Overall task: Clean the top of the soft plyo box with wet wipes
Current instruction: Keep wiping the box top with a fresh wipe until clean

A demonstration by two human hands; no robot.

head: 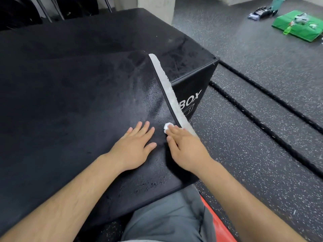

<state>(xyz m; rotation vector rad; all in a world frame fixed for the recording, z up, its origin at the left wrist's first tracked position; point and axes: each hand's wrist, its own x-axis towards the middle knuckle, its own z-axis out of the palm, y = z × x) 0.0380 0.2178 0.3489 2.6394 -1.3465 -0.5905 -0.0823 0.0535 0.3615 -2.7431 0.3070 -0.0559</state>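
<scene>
The black soft plyo box (70,88) fills the left and middle of the head view, its top streaked with damp marks. A raised flap with a white fuzzy strip (167,91) runs diagonally along its right edge. My left hand (134,145) rests flat on the box top, fingers spread. My right hand (187,145) lies beside the flap with straight fingers pressing a small white wet wipe (167,127) onto the box top; only a corner of the wipe shows past the fingertips.
Speckled rubber floor (262,154) lies to the right, crossed by two thick black ropes (262,126). A green bag (297,27) with a spray bottle and small items sits far right. A concrete pillar (155,7) stands behind the box. My grey-trousered leg (166,217) is below.
</scene>
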